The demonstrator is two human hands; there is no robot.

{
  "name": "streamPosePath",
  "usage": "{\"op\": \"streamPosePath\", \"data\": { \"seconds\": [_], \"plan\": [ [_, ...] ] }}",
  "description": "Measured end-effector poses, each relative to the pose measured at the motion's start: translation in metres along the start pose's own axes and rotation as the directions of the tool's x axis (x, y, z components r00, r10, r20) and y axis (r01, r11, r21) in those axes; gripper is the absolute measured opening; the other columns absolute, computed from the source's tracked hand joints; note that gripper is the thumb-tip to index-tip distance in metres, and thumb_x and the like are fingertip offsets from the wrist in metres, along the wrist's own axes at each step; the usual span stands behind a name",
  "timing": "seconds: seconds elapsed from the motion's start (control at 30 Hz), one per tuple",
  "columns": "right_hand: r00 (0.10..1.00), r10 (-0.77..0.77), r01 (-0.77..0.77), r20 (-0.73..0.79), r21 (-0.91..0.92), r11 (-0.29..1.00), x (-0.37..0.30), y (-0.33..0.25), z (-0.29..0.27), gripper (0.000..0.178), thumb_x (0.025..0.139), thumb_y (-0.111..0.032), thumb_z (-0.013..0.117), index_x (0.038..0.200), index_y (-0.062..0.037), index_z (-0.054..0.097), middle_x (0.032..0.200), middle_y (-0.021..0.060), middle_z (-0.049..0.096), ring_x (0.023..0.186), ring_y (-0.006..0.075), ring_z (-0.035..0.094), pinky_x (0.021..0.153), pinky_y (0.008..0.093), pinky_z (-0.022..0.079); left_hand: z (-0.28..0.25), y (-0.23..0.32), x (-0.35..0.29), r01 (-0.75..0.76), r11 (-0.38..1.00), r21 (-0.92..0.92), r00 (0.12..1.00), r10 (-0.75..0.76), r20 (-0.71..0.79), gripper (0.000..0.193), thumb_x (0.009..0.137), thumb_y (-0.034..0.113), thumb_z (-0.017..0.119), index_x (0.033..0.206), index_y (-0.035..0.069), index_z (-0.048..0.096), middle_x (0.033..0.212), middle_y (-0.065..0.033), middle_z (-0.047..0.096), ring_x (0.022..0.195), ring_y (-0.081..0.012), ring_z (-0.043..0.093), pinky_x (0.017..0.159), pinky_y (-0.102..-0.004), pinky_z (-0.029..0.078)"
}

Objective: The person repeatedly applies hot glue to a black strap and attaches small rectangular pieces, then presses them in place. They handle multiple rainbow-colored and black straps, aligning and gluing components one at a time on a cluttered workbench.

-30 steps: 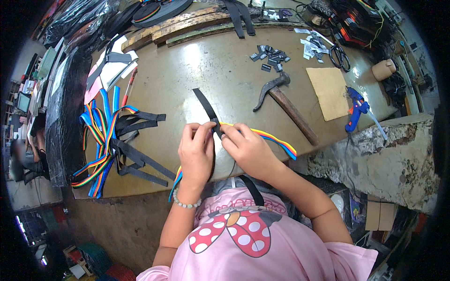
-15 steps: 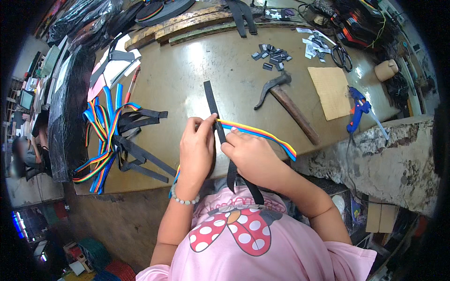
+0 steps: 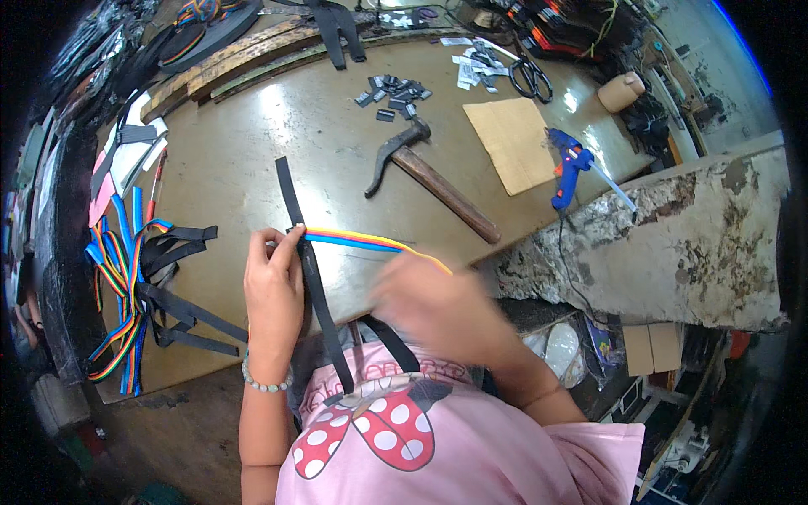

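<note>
My left hand [image 3: 276, 282] pinches a long black webbing strap [image 3: 316, 290] between thumb and fingers, where a striped ribbon [image 3: 353, 241] in yellow, red and blue meets it. From that pinch the ribbon runs to the right above the table. The black strap's upper end lies away from me, and its lower part hangs over the table edge onto my lap. Close to the ribbon's right end is my right hand [image 3: 442, 303], smeared by motion, so its fingers cannot be made out.
Striped ribbons with black straps [image 3: 126, 286] are heaped at the left. Beyond my hands lies a hammer [image 3: 446, 194], with small black pieces [image 3: 394, 94] behind it. Rightward are cardboard [image 3: 509, 143], scissors [image 3: 530, 80] and a blue glue gun [image 3: 572, 172] with its cord.
My right hand has left the black strap and swung right along the ribbon. The left hand still pinches the join. The whole view has shifted, so the table appears farther left.
</note>
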State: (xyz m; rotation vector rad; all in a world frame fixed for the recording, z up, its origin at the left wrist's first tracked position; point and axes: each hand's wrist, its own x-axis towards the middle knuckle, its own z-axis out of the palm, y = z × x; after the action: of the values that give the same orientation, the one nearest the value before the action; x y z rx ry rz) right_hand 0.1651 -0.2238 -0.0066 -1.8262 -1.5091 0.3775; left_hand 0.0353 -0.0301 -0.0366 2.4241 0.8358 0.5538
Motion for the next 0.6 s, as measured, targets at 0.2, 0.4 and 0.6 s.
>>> {"op": "streamPosePath", "data": {
  "seconds": [0.2,0.4,0.6],
  "plan": [
    [0.048,0.284,-0.548,-0.958,0.213,0.809,-0.03,0.148,-0.1,0.057,0.084,-0.029,0.08,0.117,0.0026,0.046,0.101,0.0105,0.057,0.095,0.0205,0.058,0.077,0.0338,0.05,-0.005,0.007,-0.023,-0.018,0.998,-0.056,0.987,0.009,-0.158,0.035,0.083,-0.008,0.062,0.117,0.001,0.065,0.102,-0.016,0.055,0.088,-0.0294,0.057,0.078,-0.0388,0.049],
    [0.306,0.399,-0.441,-0.865,0.243,0.864,-0.019,0.188,-0.135,0.058,0.094,-0.033,0.068,0.134,-0.0026,0.038,0.09,0.0104,0.064,0.074,0.0123,0.063,0.049,0.0233,0.046,0.002,-0.007,-0.023,-0.055,0.998,0.016,0.986,0.057,-0.154,0.033,0.079,-0.009,0.063,0.111,0.0,0.068,0.104,-0.014,0.057,0.098,-0.0324,0.054,0.085,-0.0414,0.047],
    [0.543,0.484,-0.738,-0.686,-0.115,0.665,0.025,0.107,-0.131,0.044,0.09,-0.03,0.074,0.119,-0.0021,0.055,0.099,0.0122,0.069,0.087,0.0156,0.066,0.081,0.0319,0.052,0.004,-0.019,-0.017,-0.082,0.993,-0.081,0.987,0.07,-0.144,0.036,0.078,-0.009,0.064,0.11,0.003,0.07,0.106,-0.0121,0.059,0.099,-0.0302,0.055,0.088,-0.0398,0.048]
  ]
}}
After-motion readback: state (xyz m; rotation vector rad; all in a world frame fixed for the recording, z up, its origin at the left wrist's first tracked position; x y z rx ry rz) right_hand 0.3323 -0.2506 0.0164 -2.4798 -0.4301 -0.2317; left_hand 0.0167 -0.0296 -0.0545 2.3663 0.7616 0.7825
